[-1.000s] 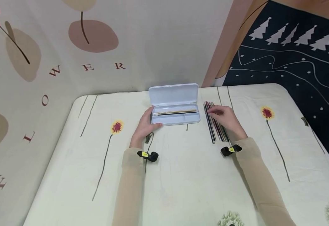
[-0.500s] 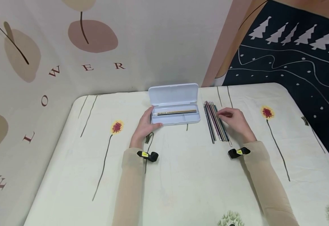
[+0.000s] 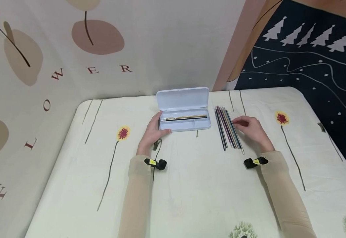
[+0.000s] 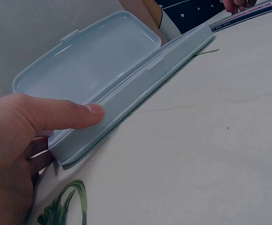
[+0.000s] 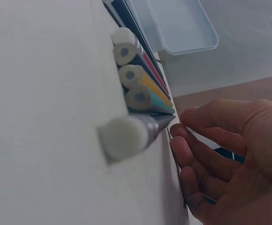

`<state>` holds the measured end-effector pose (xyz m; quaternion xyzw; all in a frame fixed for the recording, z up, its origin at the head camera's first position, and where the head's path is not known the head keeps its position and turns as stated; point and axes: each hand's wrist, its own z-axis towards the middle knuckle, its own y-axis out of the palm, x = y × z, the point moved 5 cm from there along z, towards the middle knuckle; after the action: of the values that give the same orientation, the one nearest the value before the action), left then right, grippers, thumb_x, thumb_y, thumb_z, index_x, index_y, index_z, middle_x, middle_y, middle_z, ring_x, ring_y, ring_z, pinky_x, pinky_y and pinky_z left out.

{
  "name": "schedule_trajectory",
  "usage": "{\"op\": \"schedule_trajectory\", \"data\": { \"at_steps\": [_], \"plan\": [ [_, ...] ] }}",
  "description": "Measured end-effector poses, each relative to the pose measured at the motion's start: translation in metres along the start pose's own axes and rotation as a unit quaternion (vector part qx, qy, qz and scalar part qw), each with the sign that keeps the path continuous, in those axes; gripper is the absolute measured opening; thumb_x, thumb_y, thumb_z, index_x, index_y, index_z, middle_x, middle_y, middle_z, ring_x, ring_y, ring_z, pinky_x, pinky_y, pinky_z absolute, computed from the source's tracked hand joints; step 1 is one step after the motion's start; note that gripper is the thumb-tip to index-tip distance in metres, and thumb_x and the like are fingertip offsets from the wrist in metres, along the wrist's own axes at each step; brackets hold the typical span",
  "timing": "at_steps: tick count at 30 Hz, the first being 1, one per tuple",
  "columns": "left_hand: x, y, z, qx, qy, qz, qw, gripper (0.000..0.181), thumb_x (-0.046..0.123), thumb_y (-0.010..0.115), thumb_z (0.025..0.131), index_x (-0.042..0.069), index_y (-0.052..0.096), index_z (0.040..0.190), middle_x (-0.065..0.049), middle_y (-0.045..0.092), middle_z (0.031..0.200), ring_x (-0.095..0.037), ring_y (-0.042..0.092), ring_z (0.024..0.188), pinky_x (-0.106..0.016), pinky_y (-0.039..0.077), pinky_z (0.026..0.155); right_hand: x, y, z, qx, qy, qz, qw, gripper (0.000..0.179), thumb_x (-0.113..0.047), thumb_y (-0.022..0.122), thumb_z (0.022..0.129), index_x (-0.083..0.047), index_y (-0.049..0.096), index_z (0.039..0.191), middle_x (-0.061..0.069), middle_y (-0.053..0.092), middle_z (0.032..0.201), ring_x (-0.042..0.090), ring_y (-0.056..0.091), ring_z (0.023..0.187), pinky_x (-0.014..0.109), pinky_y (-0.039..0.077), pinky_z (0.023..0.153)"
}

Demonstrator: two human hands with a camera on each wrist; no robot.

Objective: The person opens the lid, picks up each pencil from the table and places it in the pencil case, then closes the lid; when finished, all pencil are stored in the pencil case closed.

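The left hand [image 3: 152, 134] grips the left end of the open case [image 3: 182, 125] on the desk [image 3: 190, 185]; a light hold is enough. The right hand [image 3: 252, 130] is just beside the pencils [image 3: 227, 127], right of the case; I can't tell whether it pinches one. Best take the outermost singly.

The right grip [image 3: 251, 130] has moved rightward, now beside the pencils [image 3: 229, 129].

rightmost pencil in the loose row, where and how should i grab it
Probably pinch the rightmost pencil around mid-shaft, coming from the right: it is slim, lies flat at the row's outer edge, and the other pencils lie on its left. The right hand is on that open side.
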<state>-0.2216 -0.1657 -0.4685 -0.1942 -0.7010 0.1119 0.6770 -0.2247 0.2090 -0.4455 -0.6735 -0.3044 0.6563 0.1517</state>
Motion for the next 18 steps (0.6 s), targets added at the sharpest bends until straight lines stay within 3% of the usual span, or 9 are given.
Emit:
{"op": "schedule_trajectory", "data": {
  "at_steps": [8,18],
  "plan": [
    [0.0017,0.0007,-0.0003,-0.004,0.002,-0.002,1.0,0.089,0.004,0.076,0.077,0.012,0.029,0.152,-0.008,0.028,0.155,-0.023,0.021,0.142,-0.038,0.013,0.116,0.0065,0.0029,0.0023,-0.007,0.01,-0.014,0.9998,0.031,0.0,0.057,0.092,0.004,0.059,0.122,0.023,0.062,0.113,0.031,0.055,0.098,0.037,0.045,0.08],
    [0.0029,0.0002,-0.0004,-0.004,0.0,0.01,0.9999,0.089,0.005,0.076,0.078,0.012,0.028,0.152,-0.008,0.027,0.155,-0.023,0.021,0.142,-0.039,0.014,0.115,0.0045,0.0065,0.0091,0.004,0.036,-0.028,0.999,0.036,-0.006,0.06,0.092,0.006,0.055,0.125,0.023,0.06,0.106,0.031,0.053,0.092,0.036,0.042,0.075]
  ]
}}
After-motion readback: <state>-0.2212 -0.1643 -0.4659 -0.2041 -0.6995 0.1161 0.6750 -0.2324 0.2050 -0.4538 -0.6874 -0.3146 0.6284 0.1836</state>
